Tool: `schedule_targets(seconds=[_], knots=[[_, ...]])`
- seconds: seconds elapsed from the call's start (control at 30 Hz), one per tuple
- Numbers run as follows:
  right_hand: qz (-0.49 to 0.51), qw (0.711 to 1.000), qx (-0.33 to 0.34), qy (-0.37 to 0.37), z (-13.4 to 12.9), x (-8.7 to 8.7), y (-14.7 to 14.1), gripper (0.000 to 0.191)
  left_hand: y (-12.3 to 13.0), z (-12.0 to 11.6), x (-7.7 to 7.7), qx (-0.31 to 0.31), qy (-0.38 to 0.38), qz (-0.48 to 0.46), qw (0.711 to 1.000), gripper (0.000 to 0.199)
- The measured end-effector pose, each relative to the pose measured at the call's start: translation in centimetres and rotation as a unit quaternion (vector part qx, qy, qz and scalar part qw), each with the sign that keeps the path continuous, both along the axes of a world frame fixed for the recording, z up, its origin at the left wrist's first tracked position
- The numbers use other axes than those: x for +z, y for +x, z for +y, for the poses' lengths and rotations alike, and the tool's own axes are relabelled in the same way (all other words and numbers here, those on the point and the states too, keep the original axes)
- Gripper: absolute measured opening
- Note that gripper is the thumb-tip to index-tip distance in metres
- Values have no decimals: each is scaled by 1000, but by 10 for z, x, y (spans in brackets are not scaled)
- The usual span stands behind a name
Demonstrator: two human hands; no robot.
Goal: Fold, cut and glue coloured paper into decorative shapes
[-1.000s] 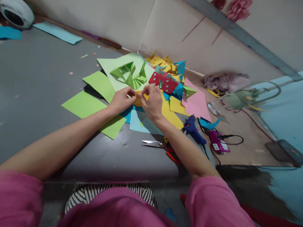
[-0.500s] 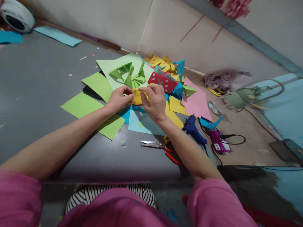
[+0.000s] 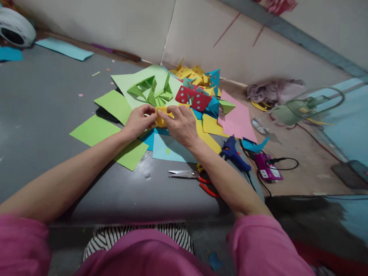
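A small folded yellow paper piece (image 3: 161, 121) is held between both hands above the paper pile. My left hand (image 3: 138, 122) pinches its left edge. My right hand (image 3: 183, 125) grips it from the right, index finger pressed on its upper face; both hands hide much of the piece. Just beyond the fingers, green folded paper strips (image 3: 163, 95) rest on a pale green sheet (image 3: 123, 83). To the right of these lies a red folded paper with light blue dots (image 3: 193, 98). Under my hands is a light blue sheet (image 3: 172, 147).
Red-handled scissors (image 3: 184, 174) lie near the front edge, partly under my right forearm. A blue glue gun (image 3: 234, 155) and a purple power strip (image 3: 268, 167) with cords are at right. Green sheets (image 3: 96, 130) spread left, and a pink sheet (image 3: 237, 119) lies right.
My right index finger has moved left across the yellow paper's face, covering the dot that showed before. The whole view has shifted slightly; the surrounding things stay put.
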State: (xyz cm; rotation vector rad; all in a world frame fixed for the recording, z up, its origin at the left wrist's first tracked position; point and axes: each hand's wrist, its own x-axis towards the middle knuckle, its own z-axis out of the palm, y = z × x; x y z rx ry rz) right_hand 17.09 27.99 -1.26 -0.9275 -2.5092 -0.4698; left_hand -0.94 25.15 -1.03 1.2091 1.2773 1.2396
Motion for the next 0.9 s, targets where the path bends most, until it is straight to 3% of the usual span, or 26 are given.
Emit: schedule_targets(seconds=[0.9], knots=[[64, 994, -9, -83, -9, -1, -9, 37, 0, -1, 0, -7, 1, 2, 1000, 6]])
